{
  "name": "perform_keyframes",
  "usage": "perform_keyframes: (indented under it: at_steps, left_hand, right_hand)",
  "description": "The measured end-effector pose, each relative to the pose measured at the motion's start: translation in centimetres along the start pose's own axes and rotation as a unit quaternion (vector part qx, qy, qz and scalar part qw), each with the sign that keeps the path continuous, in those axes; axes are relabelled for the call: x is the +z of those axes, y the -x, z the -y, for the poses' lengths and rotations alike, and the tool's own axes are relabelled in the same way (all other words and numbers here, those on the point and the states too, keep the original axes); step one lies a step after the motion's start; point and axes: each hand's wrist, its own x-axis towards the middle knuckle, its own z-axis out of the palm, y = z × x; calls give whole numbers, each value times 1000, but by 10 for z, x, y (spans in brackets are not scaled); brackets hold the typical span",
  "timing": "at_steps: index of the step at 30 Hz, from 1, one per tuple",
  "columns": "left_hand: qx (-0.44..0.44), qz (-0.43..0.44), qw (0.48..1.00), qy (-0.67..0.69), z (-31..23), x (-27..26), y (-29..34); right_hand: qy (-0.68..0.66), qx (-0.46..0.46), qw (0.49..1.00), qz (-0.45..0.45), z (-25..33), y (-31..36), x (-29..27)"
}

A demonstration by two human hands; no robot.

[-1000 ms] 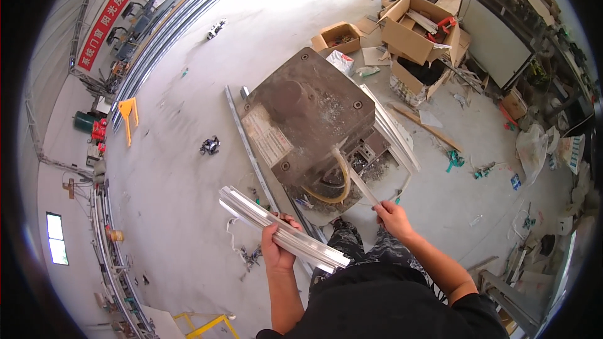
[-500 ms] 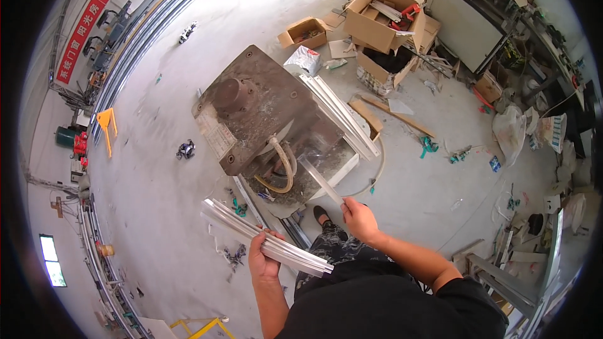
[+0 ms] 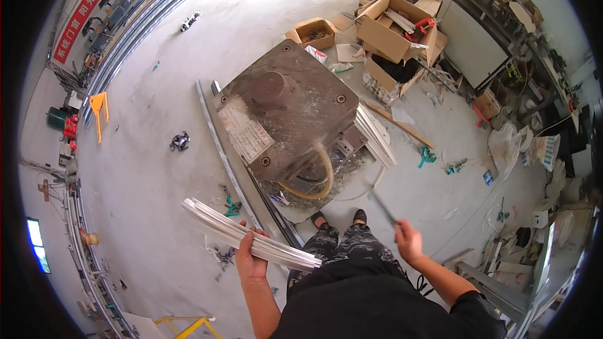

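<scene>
My left hand is closed around a bundle of pale metal strips, which slants from upper left down to my waist. A single thin metal strip is gripped at its lower end by my right hand, and its far end points up and left, blurred. That strip is apart from the heavy brown machine standing in front of me. On the machine's near side, a yellowish hose curves down over a dusty, debris-covered base.
Long white profiles lean at the machine's right side, and a long metal rail runs along its left. Beyond stand open cardboard boxes. Green scraps and a wooden strip lie on the floor. Shelving and clutter line the right.
My right hand has moved right with its strip, away from the machine's base. The machine looks larger and both my shoes now show. My left hand keeps hold of the bundle.
</scene>
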Motion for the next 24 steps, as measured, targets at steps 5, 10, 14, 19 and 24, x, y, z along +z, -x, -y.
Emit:
perform_keyframes:
  at_steps: [5,10,14,19,24]
  left_hand:
    - [-2,4,1000,-2,-11,-5,-19]
    - [-49,46,998,-15,-3,15,-31]
    - [-62,98,993,-3,7,30,-32]
    - [-61,86,994,5,13,26,-19]
    - [-92,86,992,-11,30,35,-7]
  right_hand:
    - [152,-95,968,-175,42,-91,-32]
    - [154,-169,961,-153,67,-227,5]
    - [149,-184,960,-150,87,-239,13]
    - [82,-270,937,-206,132,-125,2]
    - [-61,-251,954,151,194,-36,38]
